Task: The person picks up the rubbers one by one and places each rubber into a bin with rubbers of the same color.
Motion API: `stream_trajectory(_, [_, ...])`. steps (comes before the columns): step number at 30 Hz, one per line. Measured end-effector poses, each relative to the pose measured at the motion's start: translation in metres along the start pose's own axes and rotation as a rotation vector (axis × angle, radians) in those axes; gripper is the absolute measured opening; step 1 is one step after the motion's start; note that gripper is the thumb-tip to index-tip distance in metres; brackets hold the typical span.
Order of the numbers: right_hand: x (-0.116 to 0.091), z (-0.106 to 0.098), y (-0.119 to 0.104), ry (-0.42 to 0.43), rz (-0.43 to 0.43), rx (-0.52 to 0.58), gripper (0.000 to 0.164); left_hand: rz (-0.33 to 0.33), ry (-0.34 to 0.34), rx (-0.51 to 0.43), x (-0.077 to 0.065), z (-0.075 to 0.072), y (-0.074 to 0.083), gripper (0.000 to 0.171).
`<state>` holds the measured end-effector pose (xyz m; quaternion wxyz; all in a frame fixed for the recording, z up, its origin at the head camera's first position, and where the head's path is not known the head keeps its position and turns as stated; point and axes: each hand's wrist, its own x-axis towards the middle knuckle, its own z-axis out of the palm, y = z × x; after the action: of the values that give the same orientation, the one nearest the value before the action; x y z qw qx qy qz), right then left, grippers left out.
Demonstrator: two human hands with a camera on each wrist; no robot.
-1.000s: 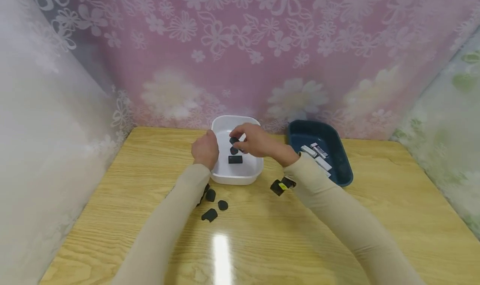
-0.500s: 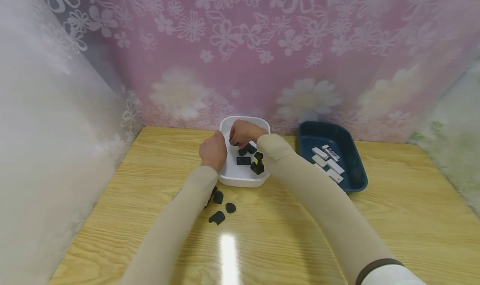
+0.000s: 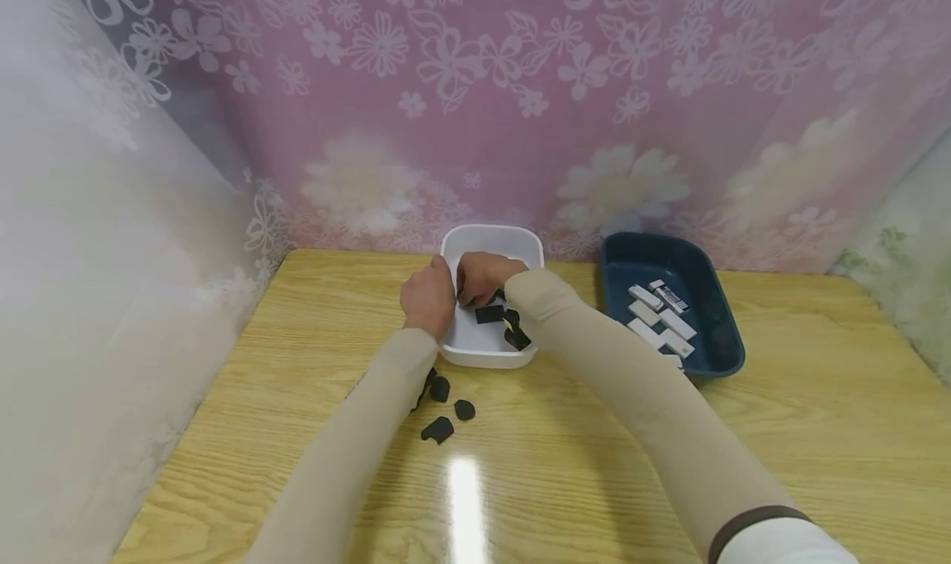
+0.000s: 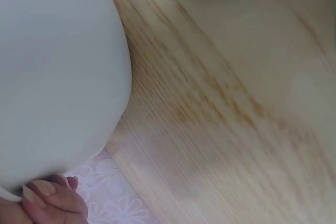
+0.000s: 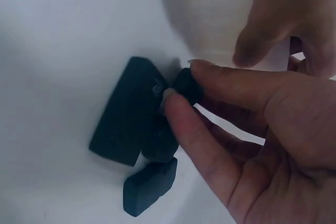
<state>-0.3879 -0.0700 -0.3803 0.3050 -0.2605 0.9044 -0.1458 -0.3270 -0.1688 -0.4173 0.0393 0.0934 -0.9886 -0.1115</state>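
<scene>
In the head view, my left hand (image 3: 428, 298) grips the left rim of a white plastic tub (image 3: 479, 357). Its fingertips show curled at the rim in the left wrist view. My right hand (image 3: 486, 277) is down inside the tub. The right wrist view shows its thumb and finger pinching a small black eraser piece (image 5: 186, 86) near the tub floor. Touching or close beside that piece lies a larger black eraser block (image 5: 128, 111) with small pale print. Two more black pieces, a rounded one (image 5: 160, 139) and a lower one (image 5: 149, 186), lie nearby.
Loose black pieces, including a notched one (image 3: 438, 429) and a rounded one (image 3: 464, 409), lie on the wooden table (image 3: 594, 481) before the tub. A dark blue tub (image 3: 721, 324) at right holds several white erasers (image 3: 678, 324). A pink floral curtain (image 3: 475, 151) hangs behind.
My right hand has moved left and lower into the white tub, its wrist turning over the tub. The black block has tilted slightly. My left hand keeps holding the rim; the view has shifted.
</scene>
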Motion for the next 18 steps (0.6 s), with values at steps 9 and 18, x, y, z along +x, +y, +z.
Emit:
stream_trajectory(9, [-0.011,0.000,0.006,-0.007,0.028,0.012,0.027,0.000,-0.042,-0.005,-0.005,-0.004,0.006,0.014])
stream_trajectory(18, [-0.039,-0.006,0.020,0.142,-0.169,-0.018,0.033,-0.005,-0.016,-0.004,-0.005,-0.005,0.003,0.015])
